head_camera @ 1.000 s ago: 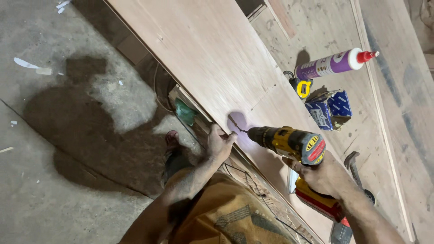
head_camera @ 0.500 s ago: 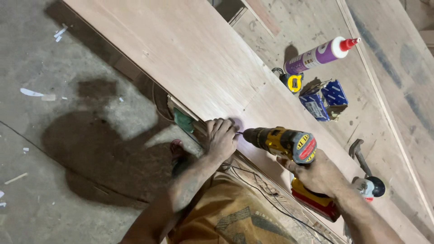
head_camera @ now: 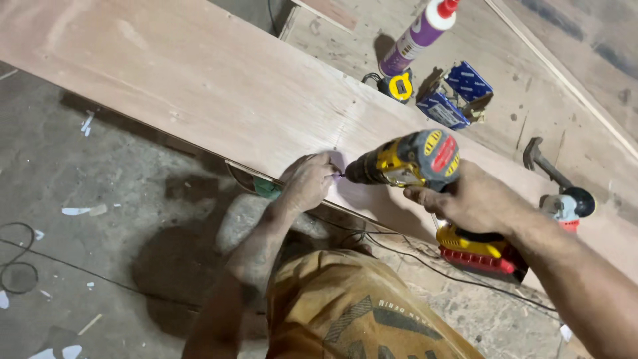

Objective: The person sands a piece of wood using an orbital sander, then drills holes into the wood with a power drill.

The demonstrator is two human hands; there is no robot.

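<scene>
**A:** What is at the far left of the scene?

**B:** A grey concrete floor [head_camera: 100, 219] with pale scraps on it and a dark cable looping at the left edge. Above it, a long plywood board [head_camera: 199, 73] runs from the upper left down to the right.

**A:** Where are the person's hands?

**B:** The left hand [head_camera: 307, 181] is near the middle of the view, at the near edge of the board. Its grip is narrow, the fingertips pinched together right at the tip of the drill bit. What they pinch is too small to make out; it may be a screw.

**A:** And the drill?

**B:** A yellow and black cordless drill [head_camera: 405, 161] lies just right of that hand, its nose pointing left at the board's near edge. A small pool of pale light falls on the wood at the tip. The right hand [head_camera: 475, 203] is wrapped tight round the drill's handle, and the red and yellow battery base [head_camera: 480, 252] shows below it.

**A:** What lies beyond, on the far side?

**B:** On the counter [head_camera: 518, 100] behind the board, a purple and white glue bottle [head_camera: 419, 36] with a red nozzle lies tilted. Just near of it sits a yellow tape measure [head_camera: 401, 86], and to its right an open blue carton [head_camera: 455, 98].

**A:** Anything at the far right?

**B:** A hammer [head_camera: 541, 159] lies on the wood, with a small power tool [head_camera: 568, 203] beside it, partly hidden by the right forearm. At the bottom, tan trousers fill the near edge.
</scene>
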